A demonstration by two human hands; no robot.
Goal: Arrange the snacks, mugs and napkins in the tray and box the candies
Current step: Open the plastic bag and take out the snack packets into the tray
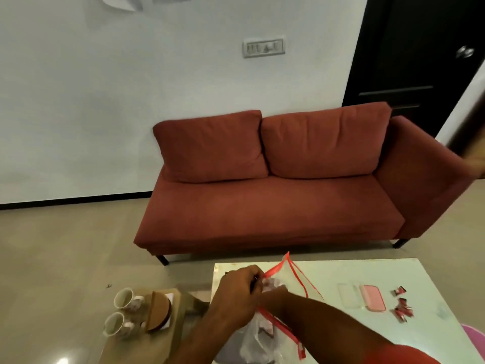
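I see one hand point(237, 295) near the pale glass table's point(341, 271) left edge, fingers closed on the mouth of a clear red-zippered plastic pouch point(284, 285); which hand it is I cannot tell. A forearm reaches into the pouch, its hand hidden. Two white ceramic mugs point(123, 298) sit in the wooden tray point(178, 327) left of the table. Red-wrapped candies point(400, 306) lie near the right edge beside an open pink box point(372, 298). Step in hand, as I judge: unpacking. Next: withdraw the contents.

Pale table point(328, 271) w/ zip bag point(286, 279), pink box point(372, 298), clear lid point(346, 295), candies point(400, 303).
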